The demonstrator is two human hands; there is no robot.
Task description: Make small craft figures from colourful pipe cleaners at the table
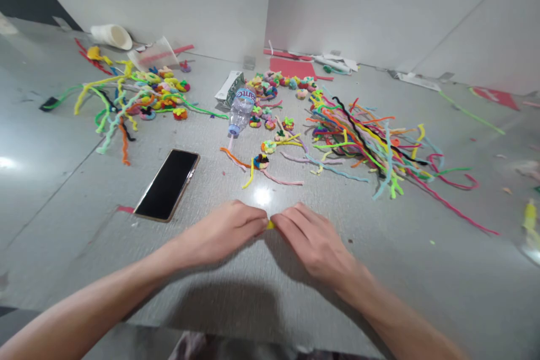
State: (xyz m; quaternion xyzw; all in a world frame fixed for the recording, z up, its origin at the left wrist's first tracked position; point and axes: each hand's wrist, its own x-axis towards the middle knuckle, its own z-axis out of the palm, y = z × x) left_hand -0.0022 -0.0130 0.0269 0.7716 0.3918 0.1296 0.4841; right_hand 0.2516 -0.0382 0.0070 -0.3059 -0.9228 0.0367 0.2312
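Note:
My left hand [223, 232] and my right hand [310, 239] meet near the front of the grey table [63, 191], fingertips pinched together. Between them shows a small yellow bit of pipe cleaner [270, 225]; most of it is hidden by my fingers. Both hands rest low on the table surface. Beyond them lie small coiled pipe-cleaner flowers [261, 161] and a large loose pile of coloured pipe cleaners [367, 135] to the right.
A black phone [167, 184] lies left of my hands. A plastic water bottle [241, 111] lies on its side at the centre. Another pile of pipe cleaners and coils [139, 98] sits at the far left, with a white cup [112, 36] behind. White partition walls stand at the back.

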